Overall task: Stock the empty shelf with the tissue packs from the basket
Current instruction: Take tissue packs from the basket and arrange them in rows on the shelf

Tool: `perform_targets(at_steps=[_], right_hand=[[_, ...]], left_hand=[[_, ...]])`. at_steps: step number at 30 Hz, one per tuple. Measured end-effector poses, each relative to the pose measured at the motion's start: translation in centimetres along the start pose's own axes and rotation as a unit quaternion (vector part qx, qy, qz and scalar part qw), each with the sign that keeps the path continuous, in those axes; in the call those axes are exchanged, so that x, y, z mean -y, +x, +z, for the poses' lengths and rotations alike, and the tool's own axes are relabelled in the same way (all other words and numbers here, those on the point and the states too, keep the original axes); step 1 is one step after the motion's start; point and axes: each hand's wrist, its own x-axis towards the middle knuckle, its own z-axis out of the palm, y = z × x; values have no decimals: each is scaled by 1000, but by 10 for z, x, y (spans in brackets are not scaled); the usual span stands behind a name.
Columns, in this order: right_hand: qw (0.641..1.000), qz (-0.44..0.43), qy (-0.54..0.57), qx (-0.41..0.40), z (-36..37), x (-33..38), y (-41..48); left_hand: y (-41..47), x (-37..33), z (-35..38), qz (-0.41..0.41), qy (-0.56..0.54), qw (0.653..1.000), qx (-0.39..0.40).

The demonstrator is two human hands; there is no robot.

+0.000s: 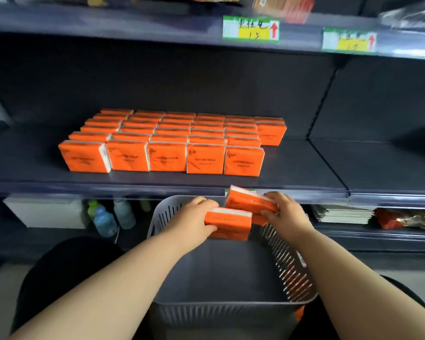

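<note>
Our one camera sits on the head. We look forward and down, close to the shelf [304, 163] and the basket [219, 312].

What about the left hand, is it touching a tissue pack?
Touching. The head view shows the left hand gripping one end of a tissue pack above the basket.

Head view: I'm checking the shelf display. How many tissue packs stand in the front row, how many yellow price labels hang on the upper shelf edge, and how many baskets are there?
Front-row tissue packs: 5
Yellow price labels: 2
Basket: 1
Total: 8
</note>
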Motion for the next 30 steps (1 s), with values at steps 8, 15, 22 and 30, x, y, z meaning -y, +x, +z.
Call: perform_targets(at_steps=[8, 15, 22, 30], right_hand=[[998, -6, 1, -66, -52, -9, 10], [992, 18, 17, -121, -89, -23, 42], [992, 22, 17, -123, -111, -46, 98], [991, 42, -7, -126, -120, -68, 185]], left_hand=[[13, -34, -18, -11, -41, 997, -58], [39, -60, -22, -9, -71, 994, -81], [90, -80, -10, 13, -83, 994, -75], [163, -102, 16, 62, -49, 993, -82]])
